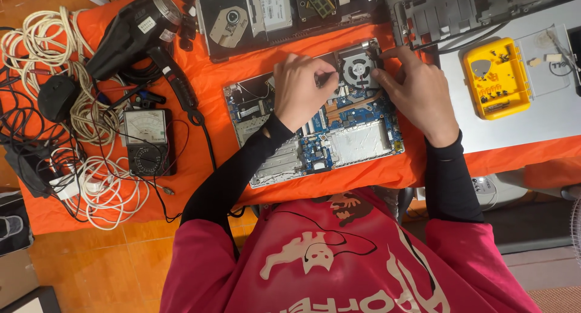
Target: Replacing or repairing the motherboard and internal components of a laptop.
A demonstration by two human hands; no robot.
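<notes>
An opened laptop base (284, 158) lies on the orange table cloth, its blue circuit board (357, 116) and round cooling fan (358, 68) bare. My left hand (299, 89) rests over the board just left of the fan, fingers curled and pinched at the fan's left edge; whether it holds a small tool I cannot tell. My right hand (414, 89) sits at the fan's right side, fingertips touching its upper right corner.
A black hot-air gun (136, 31) and an analog multimeter (147, 140) lie left, beside coiled white cables (54, 59). Another opened laptop (284, 13) lies behind. A yellow screw tray (496, 77) sits on a grey laptop lid (526, 119) at right.
</notes>
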